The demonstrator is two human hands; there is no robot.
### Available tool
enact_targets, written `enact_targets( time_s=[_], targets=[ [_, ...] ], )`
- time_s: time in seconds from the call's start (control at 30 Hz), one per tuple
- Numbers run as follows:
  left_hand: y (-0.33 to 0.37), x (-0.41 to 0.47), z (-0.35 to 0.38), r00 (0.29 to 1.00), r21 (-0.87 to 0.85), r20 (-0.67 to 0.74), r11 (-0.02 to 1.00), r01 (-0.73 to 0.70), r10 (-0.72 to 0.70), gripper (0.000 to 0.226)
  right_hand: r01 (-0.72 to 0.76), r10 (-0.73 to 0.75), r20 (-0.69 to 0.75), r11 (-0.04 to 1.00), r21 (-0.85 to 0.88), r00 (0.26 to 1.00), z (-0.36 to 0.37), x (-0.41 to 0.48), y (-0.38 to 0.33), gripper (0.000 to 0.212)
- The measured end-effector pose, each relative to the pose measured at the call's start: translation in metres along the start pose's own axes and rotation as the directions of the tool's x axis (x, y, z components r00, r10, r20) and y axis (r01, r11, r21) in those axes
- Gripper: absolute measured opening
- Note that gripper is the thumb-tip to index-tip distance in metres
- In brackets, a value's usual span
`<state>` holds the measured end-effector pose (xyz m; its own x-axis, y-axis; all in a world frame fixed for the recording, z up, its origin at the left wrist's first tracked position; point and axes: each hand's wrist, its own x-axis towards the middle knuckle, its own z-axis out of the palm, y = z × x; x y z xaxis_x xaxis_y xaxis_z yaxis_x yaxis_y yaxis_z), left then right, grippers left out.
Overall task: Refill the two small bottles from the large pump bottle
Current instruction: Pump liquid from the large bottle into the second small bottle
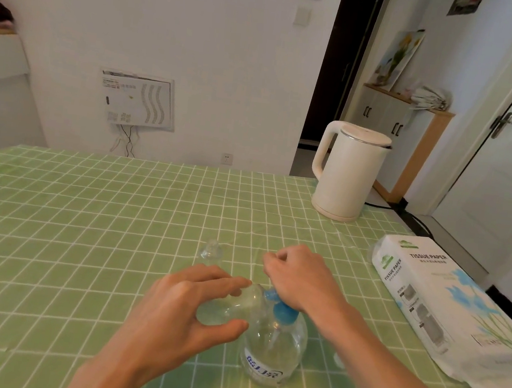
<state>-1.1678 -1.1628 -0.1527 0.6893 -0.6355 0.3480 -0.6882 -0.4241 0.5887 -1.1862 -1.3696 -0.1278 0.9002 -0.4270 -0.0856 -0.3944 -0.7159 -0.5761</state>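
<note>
The large clear pump bottle (270, 353) with a blue pump head (283, 310) stands on the green checked table, near the front. My left hand (182, 310) grips a small clear bottle (234, 307), holding it on its side with its mouth at the blue nozzle. My right hand (295, 279) is curled into a loose fist, and its little-finger edge rests on top of the pump head. I cannot tell whether anything sits inside the fist. A second small clear bottle (211, 249) stands upright on the table just beyond my left hand.
A white electric kettle (346, 172) stands at the back right of the table (67, 219). A pack of tissue paper (446, 310) lies along the right edge. A small clear piece, perhaps a cap (339, 360), lies beside my right forearm.
</note>
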Motion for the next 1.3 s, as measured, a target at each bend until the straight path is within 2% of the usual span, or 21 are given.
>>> enact_targets(
  time_s=[0.13, 0.3, 0.7, 0.87, 1.0, 1.13, 1.3],
  targets=[
    [0.001, 0.0, -0.002, 1.0, -0.004, -0.006, 1.0, -0.005, 0.005, 0.049, 0.036, -0.037, -0.029, 0.999, -0.032, 0.999, -0.002, 0.001, -0.004, 0.042],
    [-0.001, 0.001, 0.0, 1.0, -0.016, -0.023, 1.0, -0.009, 0.009, 0.052, 0.009, -0.004, -0.065, 0.997, 0.076, 0.998, 0.001, 0.0, 0.001, 0.042],
    [0.002, -0.001, -0.001, 1.0, -0.004, -0.004, 1.0, 0.003, -0.003, 0.048, 0.029, -0.029, -0.041, 1.0, -0.01, 0.999, -0.002, 0.0, -0.004, 0.039],
    [0.001, 0.0, -0.001, 1.0, -0.017, -0.016, 1.0, -0.005, 0.005, 0.053, 0.003, 0.004, -0.065, 0.995, 0.098, 0.998, 0.002, 0.0, 0.001, 0.044],
    [0.001, 0.001, -0.001, 1.0, -0.023, -0.009, 1.0, -0.01, 0.01, 0.053, 0.005, -0.003, -0.029, 0.997, 0.074, 1.0, 0.0, -0.002, 0.001, 0.044],
    [0.002, 0.001, -0.002, 1.0, -0.044, -0.019, 0.999, -0.009, 0.008, 0.048, 0.049, -0.048, -0.024, 0.997, 0.055, 0.999, -0.003, -0.002, -0.002, 0.051],
    [0.005, 0.001, -0.004, 1.0, -0.106, -0.014, 0.994, -0.005, 0.003, 0.05, 0.108, -0.097, -0.085, 0.985, 0.134, 0.992, -0.021, 0.001, -0.01, 0.064]
  ],
)
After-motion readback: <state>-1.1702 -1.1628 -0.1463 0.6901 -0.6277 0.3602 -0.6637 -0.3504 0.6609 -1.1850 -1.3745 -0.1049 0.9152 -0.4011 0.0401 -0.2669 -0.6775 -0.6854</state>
